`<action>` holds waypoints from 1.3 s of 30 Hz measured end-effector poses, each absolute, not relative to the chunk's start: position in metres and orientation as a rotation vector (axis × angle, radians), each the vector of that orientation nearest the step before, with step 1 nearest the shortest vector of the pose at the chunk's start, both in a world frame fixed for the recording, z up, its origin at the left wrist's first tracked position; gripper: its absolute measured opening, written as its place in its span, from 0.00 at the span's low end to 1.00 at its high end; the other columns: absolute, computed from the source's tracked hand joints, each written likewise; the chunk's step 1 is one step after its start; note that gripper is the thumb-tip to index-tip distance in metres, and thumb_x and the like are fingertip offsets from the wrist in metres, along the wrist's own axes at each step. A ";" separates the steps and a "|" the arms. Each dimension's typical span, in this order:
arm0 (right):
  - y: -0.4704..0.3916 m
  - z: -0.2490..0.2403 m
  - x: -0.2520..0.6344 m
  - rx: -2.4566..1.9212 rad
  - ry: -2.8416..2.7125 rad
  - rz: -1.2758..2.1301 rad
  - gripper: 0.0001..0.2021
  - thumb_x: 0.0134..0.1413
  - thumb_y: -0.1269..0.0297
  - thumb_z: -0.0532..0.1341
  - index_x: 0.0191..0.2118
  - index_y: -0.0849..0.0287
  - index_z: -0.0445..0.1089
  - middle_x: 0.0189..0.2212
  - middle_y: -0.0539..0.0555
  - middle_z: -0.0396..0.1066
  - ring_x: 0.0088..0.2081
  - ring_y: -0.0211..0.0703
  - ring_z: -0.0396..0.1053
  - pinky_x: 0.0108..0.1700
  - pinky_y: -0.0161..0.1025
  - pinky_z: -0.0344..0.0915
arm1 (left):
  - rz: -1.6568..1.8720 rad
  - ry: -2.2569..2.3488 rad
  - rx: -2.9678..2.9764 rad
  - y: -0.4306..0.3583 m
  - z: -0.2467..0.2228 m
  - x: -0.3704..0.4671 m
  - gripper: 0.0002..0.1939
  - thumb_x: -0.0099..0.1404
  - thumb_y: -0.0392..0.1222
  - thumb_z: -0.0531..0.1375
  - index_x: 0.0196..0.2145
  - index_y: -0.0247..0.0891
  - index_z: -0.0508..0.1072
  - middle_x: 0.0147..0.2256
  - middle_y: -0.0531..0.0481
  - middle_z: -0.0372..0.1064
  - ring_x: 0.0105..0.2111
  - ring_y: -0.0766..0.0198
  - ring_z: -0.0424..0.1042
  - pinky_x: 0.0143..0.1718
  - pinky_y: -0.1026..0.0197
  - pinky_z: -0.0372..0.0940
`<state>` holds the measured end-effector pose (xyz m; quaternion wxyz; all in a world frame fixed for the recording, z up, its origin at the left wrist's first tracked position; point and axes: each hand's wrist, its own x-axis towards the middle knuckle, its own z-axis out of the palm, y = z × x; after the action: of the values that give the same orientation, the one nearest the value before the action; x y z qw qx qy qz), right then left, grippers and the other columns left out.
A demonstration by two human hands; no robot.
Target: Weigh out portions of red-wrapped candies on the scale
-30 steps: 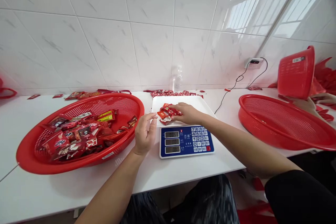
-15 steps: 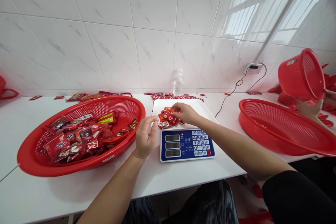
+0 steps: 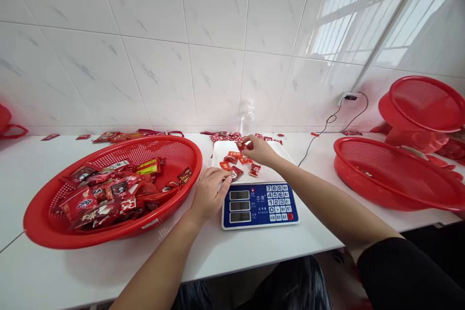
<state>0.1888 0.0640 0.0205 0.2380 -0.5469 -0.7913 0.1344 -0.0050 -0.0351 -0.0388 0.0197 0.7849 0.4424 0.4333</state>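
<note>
Several small red packets (image 3: pixel 255 170) are scattered on the white pan (image 3: pixel 269 174) of a digital scale (image 3: pixel 260 206). Right hand (image 3: pixel 261 151) has another little packet (image 3: pixel 240 145) pinched between its fingertips toward the back of the pan. Left hand (image 3: pixel 209 191) is loosely open by the near left corner — can't really tell if its fingertips touch a packet. Big red basket (image 3: pixel 54 237) full of wrapped snacks (image 3: pixel 105 193) sits left on the worktop (image 3: pixel 232 247) — another red basket (image 3: pixel 366 193) is over on the right.
</note>
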 end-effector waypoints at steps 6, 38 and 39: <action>0.103 0.016 0.199 -1.696 -2.043 0.261 0.15 0.56 0.60 0.60 0.49 0.56 0.66 0.41 0.57 0.74 0.43 0.50 0.70 0.37 0.39 0.61 | 1.304 1.318 2.484 -0.033 -0.041 -0.007 0.12 0.69 0.43 0.52 0.43 0.40 0.75 0.43 0.48 0.74 0.47 0.58 0.68 0.52 0.52 0.61; -0.119 -0.109 0.173 -0.604 -2.270 0.871 0.10 0.58 0.63 0.59 0.45 0.54 0.71 0.29 0.52 0.74 0.30 0.41 0.72 0.33 0.36 0.65 | -0.031 1.937 1.856 0.009 0.028 -0.130 0.26 0.45 0.49 0.65 0.42 0.37 0.74 0.40 0.39 0.75 0.33 0.49 0.74 0.31 0.57 0.66; -0.118 -0.109 0.174 -0.601 -2.276 0.862 0.10 0.57 0.63 0.59 0.45 0.54 0.71 0.29 0.52 0.74 0.30 0.41 0.72 0.34 0.36 0.65 | -0.008 1.948 1.847 0.013 0.021 -0.130 0.27 0.43 0.49 0.66 0.42 0.37 0.74 0.39 0.39 0.76 0.32 0.49 0.74 0.30 0.57 0.66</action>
<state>0.1736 -0.1185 -0.1092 0.3122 -0.2277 -0.8626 0.3265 -0.1300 0.0129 0.0213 0.2266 0.6703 0.7067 -0.0029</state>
